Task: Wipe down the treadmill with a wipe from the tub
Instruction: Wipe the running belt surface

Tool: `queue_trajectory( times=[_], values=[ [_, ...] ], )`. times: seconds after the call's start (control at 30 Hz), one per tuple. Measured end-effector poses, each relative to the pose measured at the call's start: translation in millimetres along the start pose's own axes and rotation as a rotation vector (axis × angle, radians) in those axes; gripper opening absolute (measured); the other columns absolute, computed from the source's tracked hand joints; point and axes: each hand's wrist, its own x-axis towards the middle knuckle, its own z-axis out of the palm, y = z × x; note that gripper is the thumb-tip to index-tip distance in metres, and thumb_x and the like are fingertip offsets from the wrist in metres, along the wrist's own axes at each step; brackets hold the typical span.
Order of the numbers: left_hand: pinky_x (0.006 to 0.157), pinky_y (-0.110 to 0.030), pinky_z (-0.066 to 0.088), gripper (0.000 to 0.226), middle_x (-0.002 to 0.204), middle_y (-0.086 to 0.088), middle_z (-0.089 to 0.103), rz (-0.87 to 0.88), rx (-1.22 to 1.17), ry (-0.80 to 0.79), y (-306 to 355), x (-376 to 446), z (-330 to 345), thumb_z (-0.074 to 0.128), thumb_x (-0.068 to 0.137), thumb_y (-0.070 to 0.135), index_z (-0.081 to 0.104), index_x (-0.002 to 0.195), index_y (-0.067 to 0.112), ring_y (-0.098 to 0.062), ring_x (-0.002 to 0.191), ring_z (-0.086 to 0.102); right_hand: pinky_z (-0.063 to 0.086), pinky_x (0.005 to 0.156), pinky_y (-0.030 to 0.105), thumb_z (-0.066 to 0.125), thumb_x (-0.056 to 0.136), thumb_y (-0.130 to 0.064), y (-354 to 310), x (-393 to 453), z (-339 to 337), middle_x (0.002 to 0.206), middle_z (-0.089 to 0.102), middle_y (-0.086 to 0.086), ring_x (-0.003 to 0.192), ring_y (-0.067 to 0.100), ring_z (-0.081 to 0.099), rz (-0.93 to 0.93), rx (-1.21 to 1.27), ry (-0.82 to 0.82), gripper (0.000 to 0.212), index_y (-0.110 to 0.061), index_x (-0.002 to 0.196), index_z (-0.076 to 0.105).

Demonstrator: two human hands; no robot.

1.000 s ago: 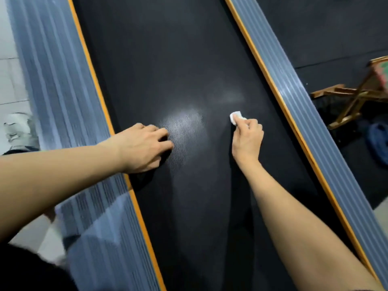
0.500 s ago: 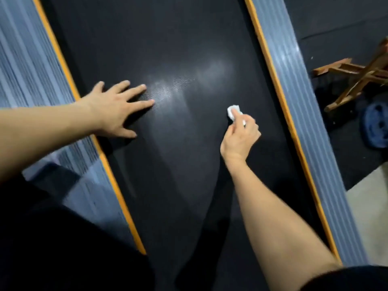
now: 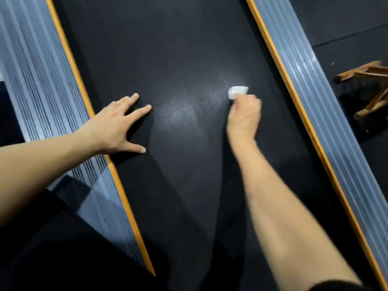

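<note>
While the small crumpled white wipe [image 3: 237, 92] sits a little right of centre in the frame, pressed to the black textured treadmill belt [image 3: 180, 49], I can see that it has gone slightly up and to the right compared with half a second ago, nearer the ribbed grey side rail with its orange edge strip [image 3: 310, 85] on the right. My right hand [image 3: 244, 114] has its fingers curled round the wipe, only a white corner poking out above the knuckles; the hand is blurred, so I take it to be mid-stroke. My left hand [image 3: 117, 124] lies flat and spread on the belt at centre left, fingers straight and holding nothing, just beside the matching grey rail [image 3: 42, 85] at the left edge; a second ago those fingers were bunched, and since then they have opened out into a brace. Between the two hands there is a pale sheen on the belt, though whether it is damp or only reflected light I cannot tell. I judge the wiping to be under way on the middle of the belt, with the upper stretch and both rails still to do. The tub is out of view. A folded wooden frame [image 3: 369, 89] lies on the dark floor at the right edge.
</note>
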Motion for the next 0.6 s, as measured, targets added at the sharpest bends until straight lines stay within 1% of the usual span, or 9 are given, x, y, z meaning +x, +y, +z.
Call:
queue_trajectory(
  times=[0.07, 0.13, 0.23, 0.3, 0.33, 0.4, 0.47, 0.53, 0.6],
  values=[
    [0.127, -0.045, 0.015, 0.127, 0.170, -0.014, 0.006, -0.032, -0.015, 0.020, -5, -4, 3, 0.041, 0.061, 0.101, 0.009, 0.163, 0.032, -0.035, 0.155, 0.011, 0.049, 0.060, 0.042, 0.047, 0.082, -0.004, -72, -54, -2, 0.073, 0.062, 0.004, 0.064, 0.032, 0.060, -0.293, 0.185, -0.165, 0.026, -0.023, 0.085, 0.065],
    [0.126, -0.042, 0.011, 0.134, 0.170, -0.012, 0.001, -0.018, 0.049, -0.011, -10, -6, 6, 0.018, 0.054, 0.108, 0.001, 0.163, 0.031, -0.035, 0.156, 0.008, 0.049, 0.072, 0.045, 0.047, 0.093, -0.004, -121, -109, -12, 0.094, 0.064, 0.005, 0.076, 0.030, 0.058, -0.600, 0.238, -0.306, 0.027, -0.022, 0.104, 0.065],
    [0.127, -0.040, 0.007, 0.135, 0.168, -0.005, -0.017, -0.002, 0.167, -0.107, -15, -8, 0, 0.011, 0.048, 0.109, -0.023, 0.156, 0.036, -0.031, 0.157, -0.003, 0.050, 0.081, 0.039, 0.061, 0.093, -0.007, -95, -94, -14, 0.114, 0.068, 0.001, 0.088, 0.025, 0.061, -0.802, 0.389, -0.235, 0.024, -0.018, 0.113, 0.070],
    [0.126, -0.043, 0.007, 0.131, 0.166, 0.000, -0.025, -0.004, 0.205, -0.133, -16, -10, -4, 0.028, 0.054, 0.104, -0.030, 0.153, 0.040, -0.027, 0.157, -0.007, 0.053, 0.086, 0.038, 0.059, 0.094, -0.010, -40, -43, -15, 0.111, 0.071, -0.005, 0.095, 0.019, 0.067, -0.673, 0.301, -0.167, 0.024, -0.023, 0.110, 0.071],
    [0.126, -0.044, 0.008, 0.131, 0.166, 0.002, -0.027, -0.008, 0.210, -0.132, -15, -11, -5, 0.036, 0.057, 0.102, -0.032, 0.152, 0.041, -0.026, 0.157, -0.008, 0.055, 0.082, 0.040, 0.053, 0.093, -0.012, -5, -13, -14, 0.102, 0.072, -0.001, 0.092, 0.022, 0.068, -0.518, 0.153, -0.128, 0.025, -0.022, 0.105, 0.072],
    [0.125, -0.044, 0.010, 0.133, 0.166, 0.002, -0.027, -0.011, 0.213, -0.118, -13, -13, -5, 0.045, 0.059, 0.099, -0.033, 0.151, 0.041, -0.027, 0.157, -0.007, 0.052, 0.074, 0.048, 0.039, 0.089, -0.014, 66, 28, -18, 0.091, 0.068, 0.015, 0.084, 0.038, 0.064, -0.127, -0.069, -0.106, 0.035, -0.016, 0.099, 0.072],
    [0.125, -0.043, 0.012, 0.135, 0.166, 0.001, -0.026, -0.021, 0.218, -0.117, -11, -13, -3, 0.048, 0.060, 0.098, -0.034, 0.151, 0.040, -0.028, 0.157, -0.006, 0.047, 0.079, 0.051, 0.036, 0.087, -0.011, 92, 37, -22, 0.097, 0.064, 0.025, 0.090, 0.043, 0.059, 0.084, -0.144, -0.110, 0.037, -0.006, 0.102, 0.069],
    [0.125, -0.043, 0.014, 0.135, 0.167, 0.001, -0.025, -0.030, 0.209, -0.117, -10, -11, -1, 0.046, 0.058, 0.099, -0.033, 0.151, 0.040, -0.028, 0.157, -0.005, 0.045, 0.078, 0.049, 0.043, 0.084, -0.006, 58, 19, -26, 0.098, 0.064, 0.025, 0.091, 0.041, 0.059, 0.129, -0.171, -0.119, 0.031, -0.004, 0.106, 0.066],
    [0.125, -0.043, 0.015, 0.135, 0.167, 0.001, -0.022, -0.034, 0.193, -0.109, -10, -12, -1, 0.042, 0.056, 0.100, -0.030, 0.153, 0.039, -0.028, 0.157, -0.003, 0.040, 0.069, 0.046, 0.053, 0.077, -0.001, 0, -23, -25, 0.084, 0.062, 0.019, 0.077, 0.036, 0.057, -0.027, -0.070, -0.085, 0.030, -0.011, 0.101, 0.067]
  ],
)
